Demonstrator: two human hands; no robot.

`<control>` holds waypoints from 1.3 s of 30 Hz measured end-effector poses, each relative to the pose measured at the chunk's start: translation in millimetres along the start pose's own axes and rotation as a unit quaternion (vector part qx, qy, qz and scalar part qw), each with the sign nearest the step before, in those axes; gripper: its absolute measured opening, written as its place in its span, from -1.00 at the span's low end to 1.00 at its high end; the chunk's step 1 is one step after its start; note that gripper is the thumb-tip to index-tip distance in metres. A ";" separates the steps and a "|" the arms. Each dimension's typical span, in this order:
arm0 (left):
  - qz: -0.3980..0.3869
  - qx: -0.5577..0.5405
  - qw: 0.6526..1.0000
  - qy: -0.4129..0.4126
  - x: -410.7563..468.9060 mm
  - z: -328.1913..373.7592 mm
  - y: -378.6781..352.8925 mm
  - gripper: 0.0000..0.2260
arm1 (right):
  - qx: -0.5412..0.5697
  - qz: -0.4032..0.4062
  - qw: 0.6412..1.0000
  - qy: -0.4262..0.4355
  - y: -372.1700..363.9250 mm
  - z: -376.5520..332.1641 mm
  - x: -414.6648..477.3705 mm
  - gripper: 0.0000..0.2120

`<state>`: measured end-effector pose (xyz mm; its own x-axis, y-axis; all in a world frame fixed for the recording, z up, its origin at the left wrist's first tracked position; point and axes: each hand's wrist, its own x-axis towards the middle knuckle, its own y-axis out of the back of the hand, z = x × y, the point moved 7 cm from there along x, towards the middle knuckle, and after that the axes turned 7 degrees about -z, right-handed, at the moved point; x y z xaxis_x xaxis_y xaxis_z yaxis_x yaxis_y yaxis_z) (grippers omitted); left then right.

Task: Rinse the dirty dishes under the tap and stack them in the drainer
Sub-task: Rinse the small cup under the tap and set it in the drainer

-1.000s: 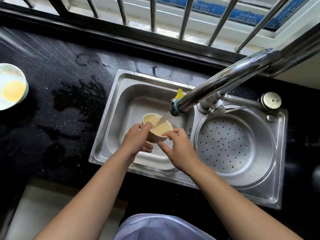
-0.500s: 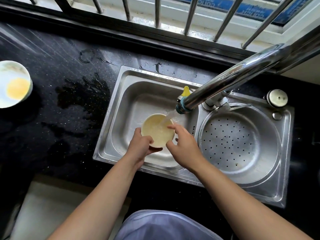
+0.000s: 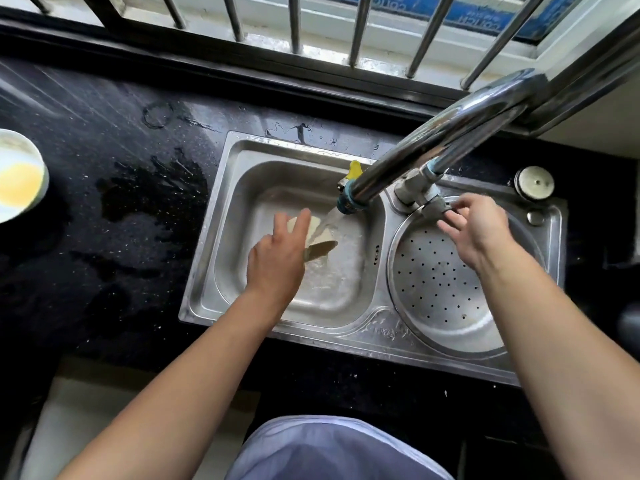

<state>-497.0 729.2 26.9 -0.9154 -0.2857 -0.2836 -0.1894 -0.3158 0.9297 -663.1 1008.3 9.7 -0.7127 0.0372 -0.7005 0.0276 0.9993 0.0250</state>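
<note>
My left hand (image 3: 277,258) grips a small cream bowl (image 3: 320,245), tipped on its side over the steel sink basin (image 3: 242,216). Water runs from the tap spout (image 3: 349,202) onto the bowl. My right hand (image 3: 474,230) is at the tap lever (image 3: 438,204), fingers pinching it. The round perforated drainer (image 3: 446,292) sits in the right half of the sink unit and holds nothing. A second dish (image 3: 19,178), white with yellow residue, stands on the counter at the far left.
The black counter (image 3: 104,237) left of the sink is wet with puddles. A round metal cap (image 3: 536,181) sits behind the drainer. Window bars (image 3: 294,22) run along the back. The long tap arm (image 3: 450,129) crosses above the sink.
My right hand left the bowl and moved right to the tap lever. My left hand alone now holds the bowl, which has tipped from upright onto its side under the water.
</note>
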 end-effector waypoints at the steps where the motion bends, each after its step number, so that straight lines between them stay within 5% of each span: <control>1: 0.004 0.013 1.000 -0.013 1.5 1.1 -1.1 -0.45 | -0.028 -0.001 1.000 0.007 -2.5 -4.3 0.2 -0.85; 4: 0.003 -0.041 0.999 -0.023 10.0 -8.9 -8.7 -0.43 | -0.087 0.001 0.996 0.017 -1.9 -9.7 -2.3 -0.72; 7: -0.057 -0.232 0.970 0.041 17.5 -33.8 -26.7 -0.39 | -0.131 -0.006 0.991 0.006 6.2 -2.4 -8.2 -0.43; 9: -0.150 -0.436 0.878 0.127 11.9 -40.7 -47.6 -0.42 | -0.202 0.004 0.979 0.025 7.1 3.0 -25.8 -0.29; 12: -0.298 -0.653 0.662 0.217 -14.3 -20.9 -76.1 -0.54 | -0.352 -0.082 0.926 0.104 -20.5 17.7 -66.7 -0.29; 14: -0.358 -0.683 0.597 0.221 -28.0 -5.2 -82.9 -0.58 | -0.435 -0.203 0.863 0.157 -49.4 32.4 -96.9 -0.20; 18: -0.468 -0.677 0.532 0.202 -40.3 14.2 -86.8 -0.61 | -0.473 -0.352 0.774 0.232 -86.3 49.8 -142.8 -0.12; 21: -0.518 -0.657 0.525 0.159 -41.3 20.9 -80.3 -0.60 | -0.456 -0.342 0.787 0.236 -96.2 50.9 -146.3 -0.18; 28: -0.542 -0.657 0.510 0.119 -46.3 26.8 -68.5 -0.49 | -0.326 -0.266 0.900 0.112 -96.2 58.6 -119.5 -0.24; 33: -0.375 -0.713 0.561 0.192 -52.2 34.6 -75.0 -0.40 | -0.173 -0.213 0.961 -0.044 -87.0 93.6 -117.0 -0.21; 39: -0.297 -0.658 0.665 0.191 -63.5 59.9 -86.4 -0.26 | -0.089 -0.226 0.958 -0.152 -48.8 115.8 -124.9 -0.30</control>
<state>-443.8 828.8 -21.3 -0.6124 0.1140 -0.7823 0.2271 -0.9225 -0.3122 -494.2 954.7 13.4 -0.3862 -0.3739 -0.8432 -0.3751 0.8988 -0.2267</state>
